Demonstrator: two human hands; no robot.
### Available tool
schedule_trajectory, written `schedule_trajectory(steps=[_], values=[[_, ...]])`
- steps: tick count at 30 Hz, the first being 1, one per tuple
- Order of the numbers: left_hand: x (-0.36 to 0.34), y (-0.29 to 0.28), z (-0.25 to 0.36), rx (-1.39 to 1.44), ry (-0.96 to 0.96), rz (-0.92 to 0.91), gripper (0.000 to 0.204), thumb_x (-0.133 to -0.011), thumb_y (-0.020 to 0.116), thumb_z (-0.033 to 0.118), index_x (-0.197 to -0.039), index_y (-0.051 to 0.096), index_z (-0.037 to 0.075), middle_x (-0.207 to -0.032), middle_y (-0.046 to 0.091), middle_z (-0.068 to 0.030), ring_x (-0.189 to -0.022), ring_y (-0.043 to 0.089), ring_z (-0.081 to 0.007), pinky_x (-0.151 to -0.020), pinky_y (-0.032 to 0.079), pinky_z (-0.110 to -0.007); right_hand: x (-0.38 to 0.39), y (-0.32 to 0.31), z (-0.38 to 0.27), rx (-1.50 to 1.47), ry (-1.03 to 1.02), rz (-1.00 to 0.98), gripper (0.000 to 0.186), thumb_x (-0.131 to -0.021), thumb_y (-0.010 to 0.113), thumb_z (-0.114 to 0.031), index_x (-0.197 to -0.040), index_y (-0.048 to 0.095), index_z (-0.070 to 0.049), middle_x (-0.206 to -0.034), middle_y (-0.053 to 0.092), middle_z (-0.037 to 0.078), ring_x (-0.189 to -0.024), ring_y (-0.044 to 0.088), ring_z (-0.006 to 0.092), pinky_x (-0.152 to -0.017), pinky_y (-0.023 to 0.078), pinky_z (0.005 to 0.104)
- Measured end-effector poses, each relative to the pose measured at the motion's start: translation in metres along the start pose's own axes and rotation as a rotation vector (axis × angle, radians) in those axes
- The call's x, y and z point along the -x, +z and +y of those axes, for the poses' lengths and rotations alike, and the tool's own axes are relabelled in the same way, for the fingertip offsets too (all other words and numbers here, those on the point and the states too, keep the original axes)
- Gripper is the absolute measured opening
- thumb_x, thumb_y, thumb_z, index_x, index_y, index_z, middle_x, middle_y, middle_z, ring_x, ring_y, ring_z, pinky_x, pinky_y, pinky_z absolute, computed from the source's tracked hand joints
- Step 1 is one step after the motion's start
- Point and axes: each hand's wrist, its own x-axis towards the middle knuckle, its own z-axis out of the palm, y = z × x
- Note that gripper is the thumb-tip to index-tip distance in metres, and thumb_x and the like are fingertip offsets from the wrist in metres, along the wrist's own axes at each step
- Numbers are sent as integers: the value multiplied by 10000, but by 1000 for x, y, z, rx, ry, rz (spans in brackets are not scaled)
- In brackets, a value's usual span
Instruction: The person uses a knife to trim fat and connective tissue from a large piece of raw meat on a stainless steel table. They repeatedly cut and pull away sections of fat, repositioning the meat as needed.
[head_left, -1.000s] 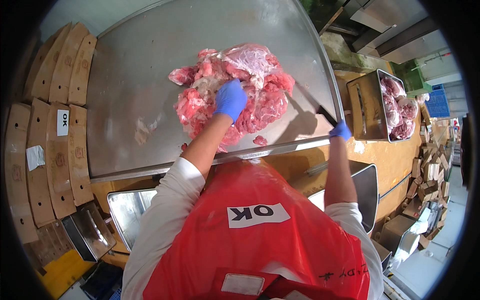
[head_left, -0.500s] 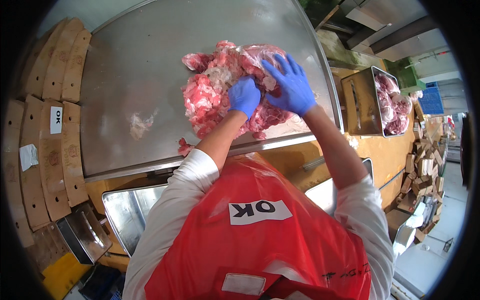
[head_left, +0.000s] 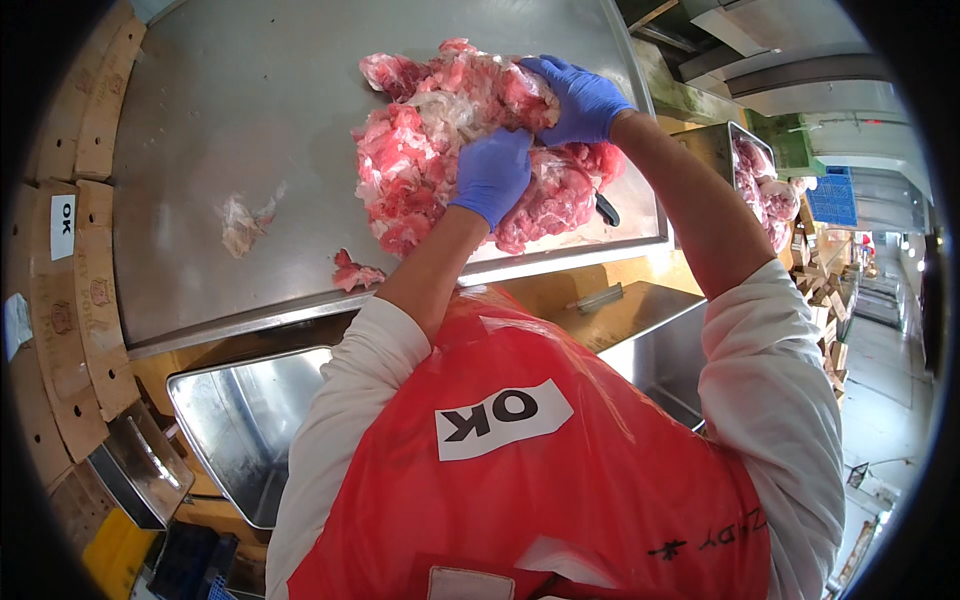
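Pink meat (head_left: 440, 120) is held by two blue-gloved hands on a metal counter (head_left: 250, 110).
The left hand (head_left: 492, 178) is curled tight at the middle of the heap, with meat gripped under its folded fingers; the right hand (head_left: 580, 100) is cupped around the far right side, half open, with meat taken between fingers and thumb. The heap is spread near the counter's front edge, toward its right end. Just beside the meat, a knife (head_left: 607, 210) is shown by its black handle, the blade mostly hidden. Near the front edge, a small scrap (head_left: 357, 272) is left lying.
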Motion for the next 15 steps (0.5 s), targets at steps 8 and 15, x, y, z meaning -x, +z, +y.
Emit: schedule_trajectory(steps=[8,15], values=[[-11,-2,-10,28,-40,36,177,-973,591,219,-994,710,89,-941,731,-198,-902,734,-417,-790,589,-537,1,14,4,43,-15,169,1151,-672,947,-494,-1629,378,-200,-1552,514,232,-1328,602,479,-1120,530,539],[-22,-5,-16,1,25,-23,179,-964,564,172,-989,715,81,-963,735,-219,-911,723,-445,-815,579,-560,27,38,2,48,219,191,1192,-670,946,-557,-1625,363,-147,-1548,490,301,-1327,603,497,-1077,556,556]])
